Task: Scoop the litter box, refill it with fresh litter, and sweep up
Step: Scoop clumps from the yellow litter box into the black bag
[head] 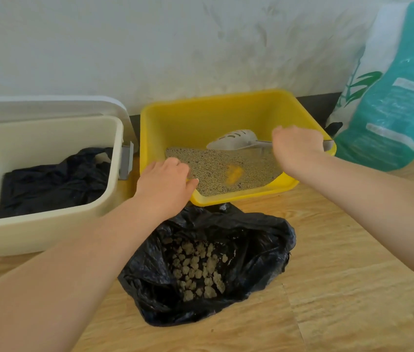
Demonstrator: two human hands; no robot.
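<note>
— Since clumps (198, 270) fill the black bag (264, 240) at lower centre, scooping looks nearly done?
— Yes. Left hand (165, 184) grips the yellow litter box (200, 118) rim mid-frame; right hand (297, 146) is closed around the scoop (236, 139). Refill, sweeping remain.

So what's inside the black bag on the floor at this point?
The black bag lies open, holding a pile of greyish-tan litter clumps. Its folds cover the edges and whatever is beneath the clumps, so anything else inside cannot be seen.

Yellow litter box (226, 110); speckled grey-tan litter (216, 168); black bag (264, 240); seemingly teal-and-white sack (398, 97).
</note>
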